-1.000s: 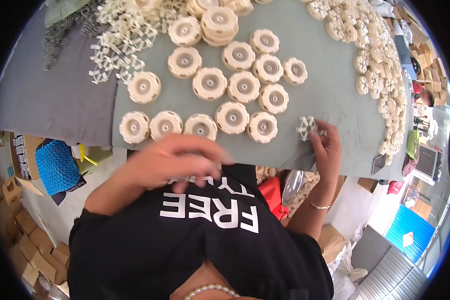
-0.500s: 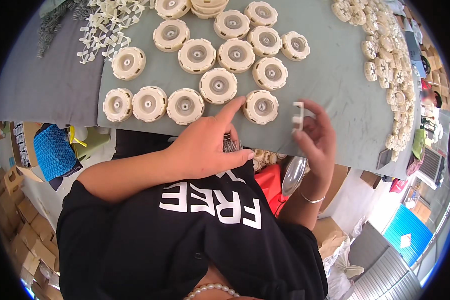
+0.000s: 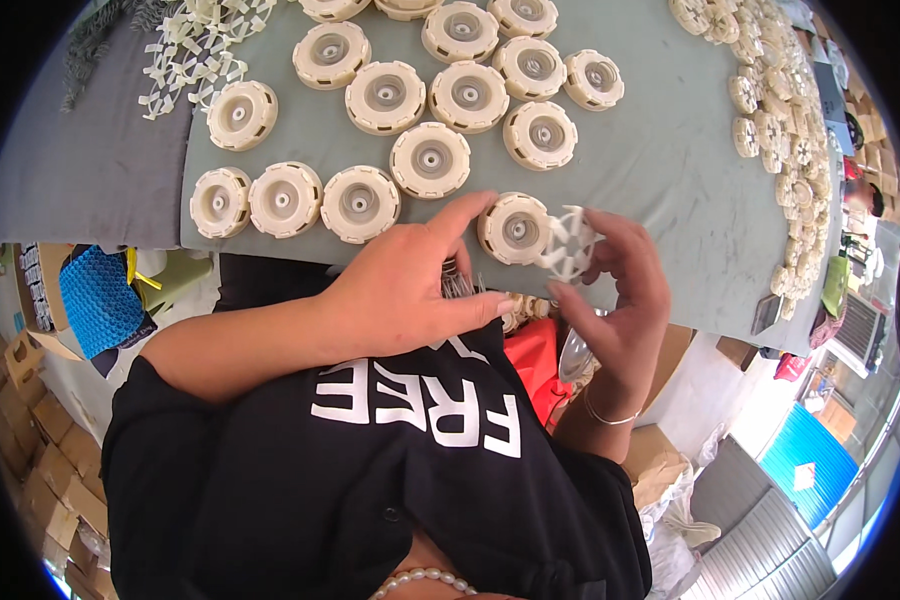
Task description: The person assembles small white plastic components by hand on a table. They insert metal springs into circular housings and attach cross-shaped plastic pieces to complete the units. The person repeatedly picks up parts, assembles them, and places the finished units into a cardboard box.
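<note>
While wheels (image 3: pixel 430 161) kinda crowd the bench (image 3: pixel 690 150) | right fingers (image 3: pixel 618 232) pinching spoked piece (image 3: pixel 572 260) beside one | left fingers (image 3: pixel 457 219) curled round springs (image 3: pixel 459 285)

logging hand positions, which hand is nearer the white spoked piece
Right: the right hand holds the white spoked piece. The left hand is farther off, mostly left of the cream wheel between it and the piece.

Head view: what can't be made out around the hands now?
Head: metal coils, count hidden by the left hand.
Head: nearest cream disc, right rim covered by the white spoked piece at the right hand; whether they touch is unclear.
Head: topmost discs, cut off by the upper edge.
</note>
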Tool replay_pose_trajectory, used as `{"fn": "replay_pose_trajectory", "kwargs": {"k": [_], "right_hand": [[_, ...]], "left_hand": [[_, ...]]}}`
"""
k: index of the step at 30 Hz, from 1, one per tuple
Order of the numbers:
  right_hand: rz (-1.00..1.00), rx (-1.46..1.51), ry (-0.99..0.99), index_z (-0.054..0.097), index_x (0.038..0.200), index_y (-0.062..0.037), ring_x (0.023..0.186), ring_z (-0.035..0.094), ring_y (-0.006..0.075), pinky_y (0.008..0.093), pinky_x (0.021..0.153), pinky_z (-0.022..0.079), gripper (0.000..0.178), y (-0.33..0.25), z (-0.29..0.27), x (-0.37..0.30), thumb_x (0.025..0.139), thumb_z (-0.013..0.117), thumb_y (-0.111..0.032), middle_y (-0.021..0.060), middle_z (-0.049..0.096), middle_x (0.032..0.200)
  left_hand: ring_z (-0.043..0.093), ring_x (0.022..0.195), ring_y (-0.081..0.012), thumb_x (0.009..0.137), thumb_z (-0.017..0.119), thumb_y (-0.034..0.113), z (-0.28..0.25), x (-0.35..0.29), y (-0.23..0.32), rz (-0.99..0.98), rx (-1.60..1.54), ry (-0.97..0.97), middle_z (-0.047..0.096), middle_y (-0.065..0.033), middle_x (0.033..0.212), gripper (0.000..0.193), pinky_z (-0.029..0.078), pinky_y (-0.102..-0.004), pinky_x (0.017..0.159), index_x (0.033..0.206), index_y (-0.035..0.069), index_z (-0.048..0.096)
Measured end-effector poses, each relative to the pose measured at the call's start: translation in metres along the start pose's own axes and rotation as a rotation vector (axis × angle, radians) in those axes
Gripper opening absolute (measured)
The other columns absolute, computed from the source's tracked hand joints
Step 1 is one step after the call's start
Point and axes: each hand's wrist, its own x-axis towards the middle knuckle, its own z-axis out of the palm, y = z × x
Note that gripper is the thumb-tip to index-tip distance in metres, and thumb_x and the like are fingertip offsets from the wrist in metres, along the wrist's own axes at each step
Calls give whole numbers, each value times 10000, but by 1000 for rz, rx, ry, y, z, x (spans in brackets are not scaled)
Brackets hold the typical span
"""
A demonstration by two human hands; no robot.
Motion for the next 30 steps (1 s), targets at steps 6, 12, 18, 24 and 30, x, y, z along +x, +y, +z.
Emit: {"fn": "replay_pose_trajectory", "kwargs": {"k": [6,12,18,24,30], "right_hand": [[-98,-231,-21,688,1306,-29,790,617,159,293,673,552,622,-10,27,7,726,912,-43,101,675,1182],[-29,-370,48,688,1325,-13,894,699,224,338,740,609,606,-13,44,-2,767,912,-82,122,665,1200],[-190,-679,119,636,1410,15,1007,707,299,381,821,595,612,4,65,-24,840,835,-83,189,621,1341],[-324,-757,178,661,1404,-38,1101,688,356,438,921,569,569,20,71,-21,856,800,-102,203,640,1376],[-203,-1009,599,657,1380,-1,1105,667,317,414,919,558,454,69,-39,7,969,761,-162,168,669,1327]], "left_hand": [[661,691,-194,1011,705,329,3,10,1,24,-8,81,689,-109,768,645,501,-362,656,1513,-3,474],[705,740,-371,1047,600,248,15,18,1,39,193,164,706,-172,776,490,519,-452,662,1487,54,511],[723,827,-420,981,596,213,21,24,15,-43,256,164,741,-208,866,546,557,-511,739,1512,118,515],[724,951,-453,876,671,279,19,21,6,10,245,271,747,-271,1005,721,579,-544,853,1540,76,476],[712,736,-289,1028,652,295,-17,-69,-11,-154,-496,-102,718,-148,857,346,572,-396,726,1259,37,664]]}}
